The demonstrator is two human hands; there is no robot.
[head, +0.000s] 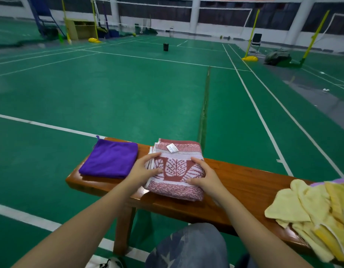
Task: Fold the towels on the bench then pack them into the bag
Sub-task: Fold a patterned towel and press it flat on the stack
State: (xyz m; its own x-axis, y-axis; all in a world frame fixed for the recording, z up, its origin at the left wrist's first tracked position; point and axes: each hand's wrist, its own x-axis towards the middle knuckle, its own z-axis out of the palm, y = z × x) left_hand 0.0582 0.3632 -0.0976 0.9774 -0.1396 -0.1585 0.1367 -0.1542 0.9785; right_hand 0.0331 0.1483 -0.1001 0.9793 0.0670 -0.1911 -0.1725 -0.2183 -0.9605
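left hand (146,169): fingers flat, pressing the left edge of the pink towel (177,171)
right hand (204,175): relaxed, resting on its right side
towel spot: folded, middle of the bench (235,176)
cut off: yellow towels (312,209), right frame edge

We see a bench (235,176) of reddish-brown wood, varnished to a gloss that catches the light. The purple towel (111,161) is fine, smooth, matt cloth. The red and white towel (176,171) is thicker woven cloth, with a nubbly raised leaf pattern and flatter woven bands; its small white label (172,147) looks smooth. The yellow towels (312,213) are soft, fluffy cloth with pale stitched edging. The green floor (109,93) is smooth with a dull sheen. A knee (190,246) wears faded denim.
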